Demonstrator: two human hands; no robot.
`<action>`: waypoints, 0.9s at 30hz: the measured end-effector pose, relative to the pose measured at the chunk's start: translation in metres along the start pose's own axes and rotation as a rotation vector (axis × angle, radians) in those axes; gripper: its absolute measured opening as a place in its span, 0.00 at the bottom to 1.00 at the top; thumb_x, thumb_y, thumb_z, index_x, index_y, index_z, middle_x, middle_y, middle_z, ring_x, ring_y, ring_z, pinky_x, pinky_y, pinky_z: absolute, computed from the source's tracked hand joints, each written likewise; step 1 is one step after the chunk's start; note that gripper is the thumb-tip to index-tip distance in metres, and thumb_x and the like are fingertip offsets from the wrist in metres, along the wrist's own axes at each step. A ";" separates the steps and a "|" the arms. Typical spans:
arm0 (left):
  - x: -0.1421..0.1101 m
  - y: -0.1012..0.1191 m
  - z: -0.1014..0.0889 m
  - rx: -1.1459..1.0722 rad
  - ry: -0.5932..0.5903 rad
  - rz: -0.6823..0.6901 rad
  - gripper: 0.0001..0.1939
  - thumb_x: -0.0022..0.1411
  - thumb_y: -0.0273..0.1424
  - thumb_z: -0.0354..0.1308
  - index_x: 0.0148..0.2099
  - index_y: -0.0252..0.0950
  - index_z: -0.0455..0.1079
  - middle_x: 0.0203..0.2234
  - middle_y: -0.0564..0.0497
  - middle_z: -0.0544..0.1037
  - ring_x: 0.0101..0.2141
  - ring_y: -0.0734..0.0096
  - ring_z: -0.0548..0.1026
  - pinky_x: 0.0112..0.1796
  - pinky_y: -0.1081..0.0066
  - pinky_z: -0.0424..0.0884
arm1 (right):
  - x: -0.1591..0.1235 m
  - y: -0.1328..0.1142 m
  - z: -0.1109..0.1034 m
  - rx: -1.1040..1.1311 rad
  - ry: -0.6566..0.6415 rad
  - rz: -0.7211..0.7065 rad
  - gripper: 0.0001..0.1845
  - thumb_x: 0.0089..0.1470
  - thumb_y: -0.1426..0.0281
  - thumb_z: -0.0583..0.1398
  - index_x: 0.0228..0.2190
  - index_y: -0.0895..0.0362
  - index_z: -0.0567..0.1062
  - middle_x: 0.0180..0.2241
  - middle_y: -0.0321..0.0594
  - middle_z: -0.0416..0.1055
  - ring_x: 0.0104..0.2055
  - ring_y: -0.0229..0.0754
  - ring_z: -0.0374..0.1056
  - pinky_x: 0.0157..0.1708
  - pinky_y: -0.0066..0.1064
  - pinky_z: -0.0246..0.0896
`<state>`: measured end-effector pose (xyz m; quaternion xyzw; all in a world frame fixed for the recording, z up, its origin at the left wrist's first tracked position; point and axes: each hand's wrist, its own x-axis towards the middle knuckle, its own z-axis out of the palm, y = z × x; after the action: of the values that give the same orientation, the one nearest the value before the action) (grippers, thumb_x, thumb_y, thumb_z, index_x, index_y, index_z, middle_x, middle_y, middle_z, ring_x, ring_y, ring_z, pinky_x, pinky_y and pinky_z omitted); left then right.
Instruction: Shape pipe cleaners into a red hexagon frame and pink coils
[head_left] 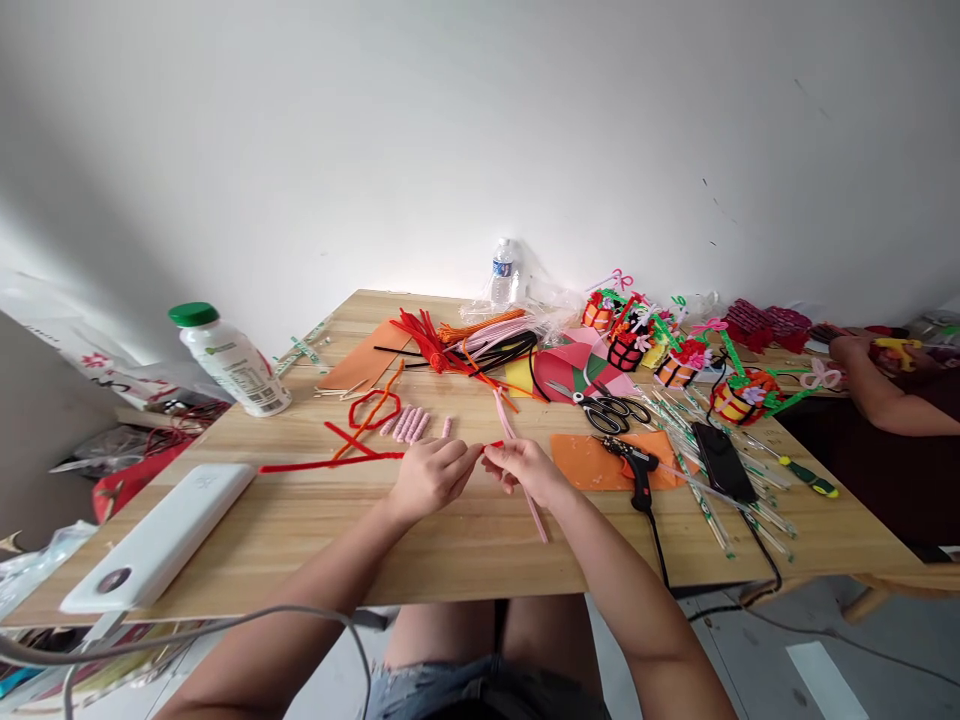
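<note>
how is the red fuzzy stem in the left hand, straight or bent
Mostly straight: the red stem runs almost in a line to the left hand. Inside that hand it is hidden: cannot tell.

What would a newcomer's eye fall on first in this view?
Most likely the small multicoloured fuzzy flower baskets toward the right rear of the light wooden table. The white plastic bottle with a green cap also stands out near the left edge. Front and centre, the person's bare left hand and bare right hand hold a thin red fuzzy stem.
</note>
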<state>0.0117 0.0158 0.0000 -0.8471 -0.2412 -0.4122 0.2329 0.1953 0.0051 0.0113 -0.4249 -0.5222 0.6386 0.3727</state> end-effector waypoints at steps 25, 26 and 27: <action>0.008 0.009 -0.006 -0.302 -0.160 -0.286 0.12 0.60 0.27 0.48 0.28 0.34 0.71 0.16 0.53 0.69 0.18 0.77 0.66 0.21 0.75 0.57 | -0.003 0.000 -0.012 -1.173 0.160 -1.073 0.11 0.59 0.75 0.53 0.34 0.55 0.75 0.32 0.43 0.71 0.36 0.42 0.64 0.36 0.34 0.62; 0.007 0.008 -0.006 -0.344 -0.163 -0.304 0.12 0.61 0.27 0.48 0.29 0.34 0.71 0.17 0.52 0.70 0.19 0.77 0.67 0.21 0.75 0.58 | -0.003 0.001 -0.010 -1.167 0.170 -1.074 0.11 0.59 0.75 0.53 0.34 0.55 0.75 0.32 0.44 0.71 0.36 0.43 0.65 0.37 0.35 0.62; 0.007 0.007 -0.006 -0.368 -0.154 -0.316 0.12 0.61 0.27 0.48 0.30 0.34 0.71 0.17 0.52 0.70 0.19 0.77 0.67 0.22 0.76 0.58 | -0.004 0.002 -0.008 -1.127 0.184 -1.058 0.10 0.59 0.75 0.54 0.34 0.55 0.75 0.32 0.44 0.71 0.36 0.42 0.65 0.37 0.35 0.63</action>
<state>0.0163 0.0079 0.0071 -0.8559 -0.3087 -0.4147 -0.0116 0.2040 0.0041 0.0092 -0.2958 -0.8684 -0.0236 0.3974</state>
